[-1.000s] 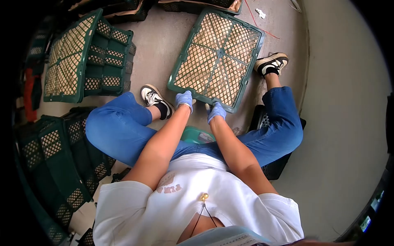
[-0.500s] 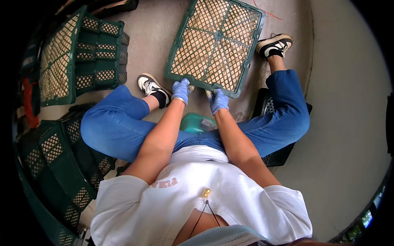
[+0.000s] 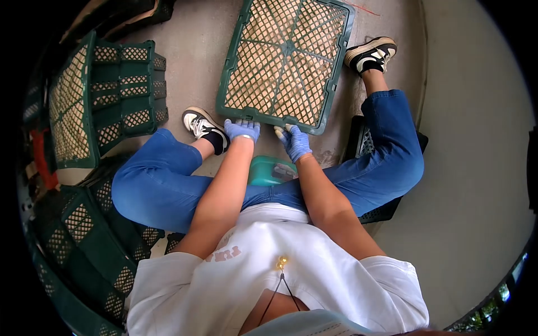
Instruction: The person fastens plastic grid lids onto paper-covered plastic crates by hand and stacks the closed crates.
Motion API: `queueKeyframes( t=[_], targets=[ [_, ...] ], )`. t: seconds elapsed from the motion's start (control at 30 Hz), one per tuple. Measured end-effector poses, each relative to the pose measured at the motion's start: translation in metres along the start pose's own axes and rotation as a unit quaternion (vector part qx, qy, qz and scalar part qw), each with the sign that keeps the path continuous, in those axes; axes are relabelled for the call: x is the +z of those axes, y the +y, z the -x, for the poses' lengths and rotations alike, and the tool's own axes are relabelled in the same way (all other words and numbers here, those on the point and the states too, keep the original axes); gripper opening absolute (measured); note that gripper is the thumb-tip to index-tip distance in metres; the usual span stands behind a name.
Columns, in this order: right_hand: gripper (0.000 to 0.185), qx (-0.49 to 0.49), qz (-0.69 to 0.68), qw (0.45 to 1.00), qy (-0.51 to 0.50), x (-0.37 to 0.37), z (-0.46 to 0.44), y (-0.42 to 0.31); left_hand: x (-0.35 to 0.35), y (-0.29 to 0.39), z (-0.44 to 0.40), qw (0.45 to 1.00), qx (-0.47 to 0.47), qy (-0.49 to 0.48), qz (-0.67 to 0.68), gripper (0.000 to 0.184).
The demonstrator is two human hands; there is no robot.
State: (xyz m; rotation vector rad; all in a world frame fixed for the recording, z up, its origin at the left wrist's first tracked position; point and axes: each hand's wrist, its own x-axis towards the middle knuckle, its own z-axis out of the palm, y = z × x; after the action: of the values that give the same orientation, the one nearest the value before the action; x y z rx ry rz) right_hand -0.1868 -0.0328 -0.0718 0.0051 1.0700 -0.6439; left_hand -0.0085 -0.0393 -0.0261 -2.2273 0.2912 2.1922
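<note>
Head view: the left hand (image 3: 243,130), in a blue glove, has its fingers close together against the near edge of the green mesh crate (image 3: 287,47). The right hand (image 3: 294,143), gloved too, is bent at the same edge, with its thumb a little apart from its fingers. I cannot tell if either one is pinching hard.

The crate is on the floor (image 3: 193,50), past the hands and between the two shoes. Its mesh side faces up, and tan stuff shows behind the holes nearly all over. So I think it is already filled or lined. It is well apart from the stacked green crates (image 3: 124,101) on the left, which show tan stuff behind their mesh as well. Those look packed up and done to me. This one is not stacked, and both hands are at it, so I think it is not all done. How much is left, I cannot tell.

Nearer the body, a teal tub (image 3: 263,172) sits between the legs. More dark green crates (image 3: 89,235) are low on the left.
</note>
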Motion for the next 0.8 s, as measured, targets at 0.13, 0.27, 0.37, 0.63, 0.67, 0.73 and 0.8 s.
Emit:
queueKeyframes(
  t=[0.13, 0.27, 0.37, 0.63, 0.67, 0.73, 0.8],
  targets=[
    [0.023, 0.016, -0.011, 1.0, 0.01, -0.002, 0.006, -0.001, -0.013, 0.008, -0.096, 0.776, -0.214, -0.032, -0.592, 0.037],
    [0.025, 0.024, -0.003, 1.0, 0.01, -0.002, 0.008, -0.004, -0.002, 0.039, -0.022, 0.84, -0.183, 0.126, -0.495, 0.028],
    [0.027, 0.042, -0.013, 0.999, -0.015, -0.008, 0.005, -0.005, -0.004, 0.035, -0.041, 0.826, -0.219, 0.079, -0.513, 0.026],
    [0.033, 0.016, -0.284, 0.916, 0.281, -0.017, 0.035, -0.05, -0.002, 0.029, -0.051, 0.779, -0.247, 0.012, -0.576, 0.043],
    [0.038, 0.002, -0.295, 0.906, 0.302, -0.024, 0.023, -0.05, -0.001, 0.025, -0.058, 0.761, -0.253, -0.01, -0.597, 0.042],
    [0.041, 0.0, -0.305, 0.887, 0.346, -0.042, -0.022, -0.053, -0.003, 0.029, -0.051, 0.776, -0.217, 0.018, -0.592, 0.04],
    [0.041, 0.029, -0.304, 0.866, 0.397, -0.056, -0.072, -0.048, -0.004, 0.035, -0.028, 0.823, -0.224, 0.065, -0.519, 0.037]
  ],
)
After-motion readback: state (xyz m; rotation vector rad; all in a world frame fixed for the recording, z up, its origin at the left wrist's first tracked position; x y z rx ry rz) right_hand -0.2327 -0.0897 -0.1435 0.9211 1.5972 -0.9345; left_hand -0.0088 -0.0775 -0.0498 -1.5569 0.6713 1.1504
